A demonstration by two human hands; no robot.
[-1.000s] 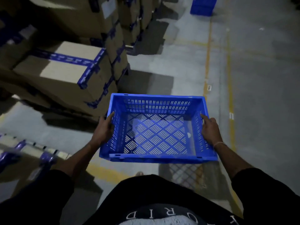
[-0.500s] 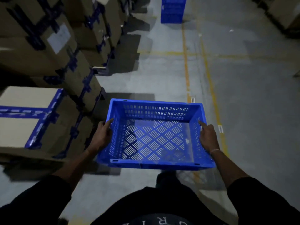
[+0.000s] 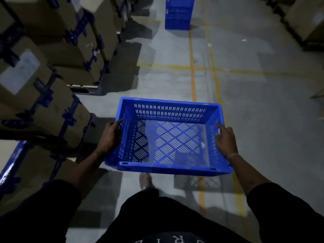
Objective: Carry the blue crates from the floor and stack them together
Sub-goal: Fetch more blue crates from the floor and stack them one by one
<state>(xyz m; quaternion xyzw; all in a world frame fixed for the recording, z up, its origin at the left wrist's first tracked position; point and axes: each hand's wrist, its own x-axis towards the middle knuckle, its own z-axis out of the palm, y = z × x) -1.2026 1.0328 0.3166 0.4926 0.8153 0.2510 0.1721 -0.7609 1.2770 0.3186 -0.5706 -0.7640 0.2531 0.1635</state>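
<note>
I carry an empty blue slotted crate (image 3: 168, 169) at waist height above the concrete floor. My left hand (image 3: 109, 137) grips its left wall and my right hand (image 3: 226, 140) grips its right wall, fingers pointing forward along the rim. Far ahead on the floor stands a stack of blue crates (image 3: 178, 13), its top cut off by the frame's edge. One of my feet (image 3: 145, 180) shows below the carried crate.
Cardboard boxes with dark blue strapping (image 3: 52, 71) are piled on pallets along the left. More boxes (image 3: 305, 20) sit at the far right. Yellow floor lines (image 3: 192, 67) run ahead down the aisle between them.
I have walked forward along the aisle with the crate held the same way. The stack of crates ahead has come closer and more centred; the boxes on the left have slid past.
</note>
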